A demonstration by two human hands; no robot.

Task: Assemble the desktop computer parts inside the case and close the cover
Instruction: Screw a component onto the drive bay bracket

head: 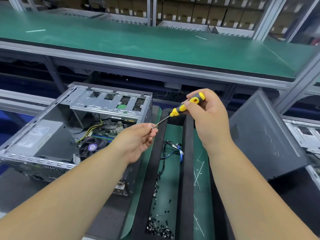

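Your right hand (207, 115) grips the yellow-and-black screwdriver (183, 108); left hand (138, 139) pinches what's prob. a small screw (152, 127) at its tip — a slip drops it into the open grey metal PC case (52, 135).

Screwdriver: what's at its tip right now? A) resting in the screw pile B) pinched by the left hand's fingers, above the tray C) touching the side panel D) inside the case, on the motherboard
B: the right hand grips the screwdriver handle while left hand fingertips pinch the tip beside the open case.

Case (52, 135) left of tray (186, 153), cover (263, 135) right.
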